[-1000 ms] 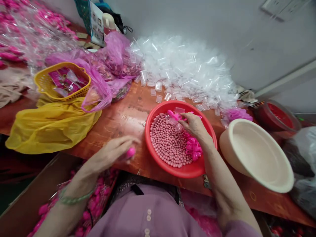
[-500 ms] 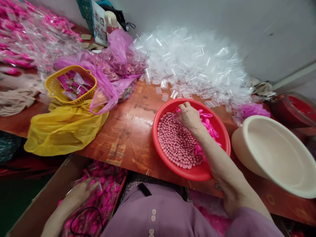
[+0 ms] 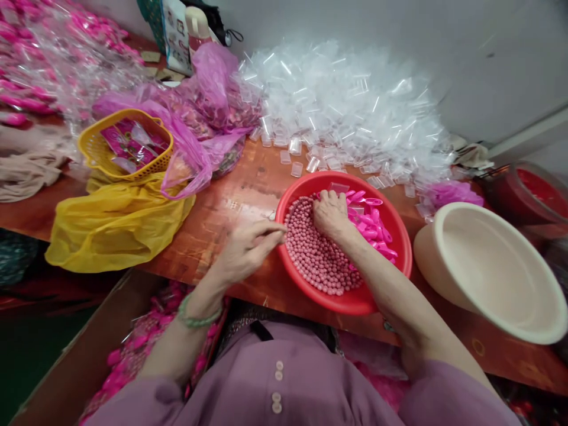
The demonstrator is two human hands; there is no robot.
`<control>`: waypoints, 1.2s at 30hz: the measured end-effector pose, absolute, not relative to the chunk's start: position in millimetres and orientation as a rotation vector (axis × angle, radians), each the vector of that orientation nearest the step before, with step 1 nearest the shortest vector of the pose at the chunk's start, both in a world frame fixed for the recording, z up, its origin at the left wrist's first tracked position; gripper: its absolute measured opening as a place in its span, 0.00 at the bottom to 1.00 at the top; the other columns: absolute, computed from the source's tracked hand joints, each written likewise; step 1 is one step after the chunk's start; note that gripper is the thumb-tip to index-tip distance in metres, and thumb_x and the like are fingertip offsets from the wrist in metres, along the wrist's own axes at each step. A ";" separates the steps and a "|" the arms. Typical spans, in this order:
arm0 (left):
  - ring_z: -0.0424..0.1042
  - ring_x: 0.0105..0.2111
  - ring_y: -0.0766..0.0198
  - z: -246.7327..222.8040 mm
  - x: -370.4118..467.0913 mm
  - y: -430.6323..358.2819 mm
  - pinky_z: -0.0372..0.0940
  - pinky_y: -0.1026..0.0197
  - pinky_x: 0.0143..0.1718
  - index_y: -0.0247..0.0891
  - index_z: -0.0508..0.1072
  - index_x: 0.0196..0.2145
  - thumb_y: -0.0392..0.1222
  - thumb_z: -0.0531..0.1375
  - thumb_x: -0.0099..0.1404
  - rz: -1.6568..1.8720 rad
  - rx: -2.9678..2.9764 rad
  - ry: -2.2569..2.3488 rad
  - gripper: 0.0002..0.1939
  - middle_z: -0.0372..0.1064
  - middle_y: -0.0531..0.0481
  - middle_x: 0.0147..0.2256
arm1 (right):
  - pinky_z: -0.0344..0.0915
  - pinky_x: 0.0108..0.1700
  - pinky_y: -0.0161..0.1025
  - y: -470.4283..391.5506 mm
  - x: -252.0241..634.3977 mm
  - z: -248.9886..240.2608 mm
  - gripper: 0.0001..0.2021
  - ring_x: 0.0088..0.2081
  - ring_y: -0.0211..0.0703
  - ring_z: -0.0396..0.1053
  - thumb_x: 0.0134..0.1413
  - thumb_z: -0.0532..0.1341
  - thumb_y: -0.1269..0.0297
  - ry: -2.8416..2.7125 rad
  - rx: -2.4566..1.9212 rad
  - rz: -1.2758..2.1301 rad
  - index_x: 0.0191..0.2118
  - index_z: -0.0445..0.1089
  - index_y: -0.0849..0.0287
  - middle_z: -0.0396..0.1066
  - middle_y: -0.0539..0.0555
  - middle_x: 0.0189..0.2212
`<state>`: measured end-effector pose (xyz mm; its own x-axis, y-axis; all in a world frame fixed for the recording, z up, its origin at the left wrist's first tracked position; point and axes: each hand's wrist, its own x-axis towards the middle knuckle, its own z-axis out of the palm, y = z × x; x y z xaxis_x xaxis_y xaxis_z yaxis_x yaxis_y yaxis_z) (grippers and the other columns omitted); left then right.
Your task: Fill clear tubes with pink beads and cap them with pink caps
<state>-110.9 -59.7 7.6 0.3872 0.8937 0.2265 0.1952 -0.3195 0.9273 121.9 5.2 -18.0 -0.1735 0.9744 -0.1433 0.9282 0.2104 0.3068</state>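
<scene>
My right hand (image 3: 331, 213) is inside a red basin (image 3: 290, 275), its fingers curled down at the edge of a heap of pink beads (image 3: 319, 260). Its fingertips are hidden, so whatever they pinch does not show. Bright pink plastic pieces (image 3: 370, 228) lie in the basin to the right of the beads, with a clear plastic case (image 3: 338, 187) behind them. My left hand (image 3: 248, 248), with a green bracelet (image 3: 199, 320) at the wrist, hovers over the table at the basin's left rim. Its fingers are stretched forward and I see nothing in them.
Clear plastic cases (image 3: 341, 106) are heaped along the wall. A cream basin (image 3: 497, 278) stands at right. A yellow basket (image 3: 95, 148), a yellow bag (image 3: 115, 228) and a pink bag (image 3: 213, 77) lie at left. Below the table edge, a carton (image 3: 89, 337) holds pink packed items.
My left hand has come up out of the carton to the red basin's left rim. My right hand has shifted slightly down and left within the basin.
</scene>
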 end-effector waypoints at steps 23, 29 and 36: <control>0.73 0.44 0.55 -7.0 -34.8 -24.0 0.64 0.58 0.41 0.35 0.74 0.43 0.30 0.49 0.66 0.409 2.561 1.226 0.16 0.75 0.42 0.41 | 0.65 0.46 0.41 -45.0 145.4 0.6 0.16 0.43 0.50 0.71 0.57 0.54 0.76 2.090 1.723 -0.247 0.50 0.69 0.73 0.66 0.70 0.49; 0.73 0.44 0.54 -5.2 -34.3 -23.9 0.64 0.56 0.42 0.33 0.74 0.43 0.29 0.49 0.66 0.351 2.588 1.228 0.16 0.75 0.39 0.41 | 0.64 0.47 0.45 -52.7 144.4 -4.4 0.18 0.44 0.54 0.70 0.60 0.49 0.76 2.085 1.736 -0.178 0.51 0.70 0.69 0.69 0.69 0.45; 0.73 0.47 0.49 -3.8 -23.3 -27.8 0.63 0.51 0.47 0.23 0.70 0.50 0.28 0.43 0.68 0.122 2.674 1.204 0.21 0.72 0.29 0.47 | 0.65 0.47 0.45 -49.4 140.7 0.1 0.18 0.48 0.60 0.71 0.57 0.52 0.77 2.019 1.761 -0.133 0.52 0.67 0.77 0.71 0.75 0.46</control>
